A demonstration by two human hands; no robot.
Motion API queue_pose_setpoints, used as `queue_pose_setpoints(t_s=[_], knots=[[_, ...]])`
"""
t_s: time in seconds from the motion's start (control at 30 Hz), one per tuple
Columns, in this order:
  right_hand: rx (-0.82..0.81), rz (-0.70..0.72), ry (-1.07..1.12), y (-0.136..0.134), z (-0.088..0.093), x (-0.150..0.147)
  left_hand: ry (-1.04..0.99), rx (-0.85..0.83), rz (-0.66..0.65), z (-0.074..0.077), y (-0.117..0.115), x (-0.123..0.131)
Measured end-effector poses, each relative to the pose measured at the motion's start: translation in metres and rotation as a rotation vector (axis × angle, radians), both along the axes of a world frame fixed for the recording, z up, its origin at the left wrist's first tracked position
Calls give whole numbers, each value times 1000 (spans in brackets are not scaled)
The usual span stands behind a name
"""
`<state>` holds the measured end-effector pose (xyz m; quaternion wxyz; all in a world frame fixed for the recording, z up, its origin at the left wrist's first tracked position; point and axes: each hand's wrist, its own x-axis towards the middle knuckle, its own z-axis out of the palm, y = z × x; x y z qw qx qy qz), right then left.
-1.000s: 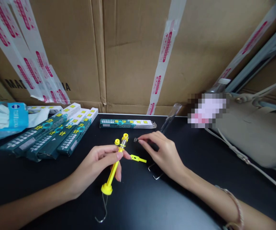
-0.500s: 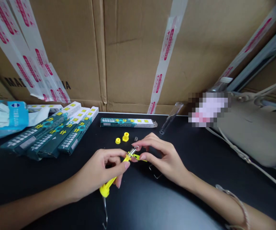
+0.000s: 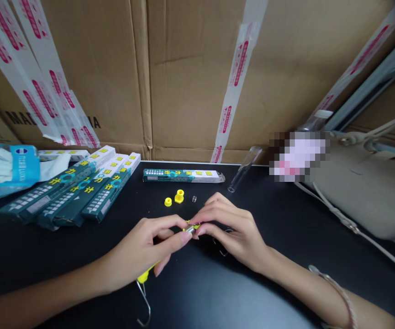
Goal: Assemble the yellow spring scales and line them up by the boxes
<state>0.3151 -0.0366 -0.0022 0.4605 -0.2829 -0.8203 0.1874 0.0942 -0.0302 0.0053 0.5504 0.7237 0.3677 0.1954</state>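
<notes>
Fingers [image 3: 180, 235] of both hands: how are they set?

The left hand [image 3: 139, 249] is curled, with its fingers closed around the yellow body of a spring scale [image 3: 190, 230], which is held tilted. The fingertips of the right hand [image 3: 233, 230] are pressed together at the scale's bare metal end, where a pinch is indicated.

Where is the scale to be found?

It is held in front of a flat printed box [image 3: 183, 176], which is taken here as the reference point. Most of its body is hidden by the hands. Its wire hook [image 3: 143, 304] is seen below the left hand, on the side away from the box.

Which parts are kept apart from the scale?

Two yellow caps [image 3: 179, 196] are placed just in front of the box, and a small metal coil [image 3: 194, 198] is set beside them. Neither hand is in contact with these parts. A bent wire [image 3: 223, 249] is partly covered by the right hand.

How are the surface and room arranged?

All items are carried by a black bench [image 3: 286, 214]. Three similar boxes [image 3: 91, 187] and a blue packet [image 3: 5, 169] are laid left of the box; a glass tube [image 3: 245, 169] and a beige bag [image 3: 361, 192] are found to its right. Behind it, a cardboard wall [image 3: 190, 82] is strapped with red-printed packing tape [image 3: 234, 87].
</notes>
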Motion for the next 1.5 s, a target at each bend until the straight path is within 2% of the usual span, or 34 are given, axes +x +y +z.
queue_pose_setpoints(t_s=[0.17,0.37,0.53,0.67,0.87,1.1,1.33,1.5], knots=[[10,-27,3,-4,0,-2,64,46,-57,1,0,0],[-124,-49,27,-1,1,3,-2,-21,-27,-1,1,-1],[-296,0,-216,14,20,30,-102,-161,69,1,1,1],[-444,58,-453,20,34,54,-143,-172,134,4,2,4],[-517,70,-692,21,28,61,-229,-160,172,3,5,5],[-531,71,-685,24,24,57,-305,-176,234,1,8,5],[-497,4,-598,26,17,53,-553,-331,476,1,13,-1],[-493,-79,-514,28,12,52,-584,-352,492,-2,15,-1]])
